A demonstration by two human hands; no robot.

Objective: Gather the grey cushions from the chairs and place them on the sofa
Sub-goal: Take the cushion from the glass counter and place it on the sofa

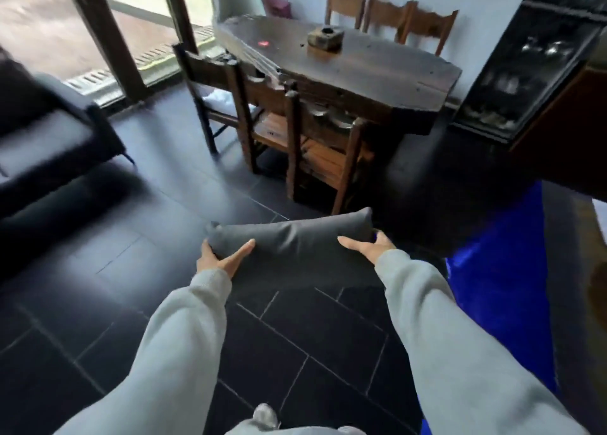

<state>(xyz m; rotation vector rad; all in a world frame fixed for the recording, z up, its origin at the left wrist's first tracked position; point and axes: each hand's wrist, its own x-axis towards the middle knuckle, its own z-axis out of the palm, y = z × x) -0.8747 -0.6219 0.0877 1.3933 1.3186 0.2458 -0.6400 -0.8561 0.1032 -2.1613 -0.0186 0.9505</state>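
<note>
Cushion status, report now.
Both hands, left hand and right hand, gripping the cushion by its ends. Sofa ahead left. Bare floor between, path open.

Cushion (292,237): plain dark grey. Sleeves (184,336): pale grey. Floor tiles (98,303): black, light grout lines. Chairs (325,161), table (361,63): dark brown wood. Sofa (49,138): dark grey.

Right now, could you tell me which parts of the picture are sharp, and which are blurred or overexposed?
In the head view, the cushion and both hands, left and right, are fairly sharp; the sofa and cabinet are smeared by motion blur; the window is bright and washed out; the wide lens bends the table and the frame edges.
</note>
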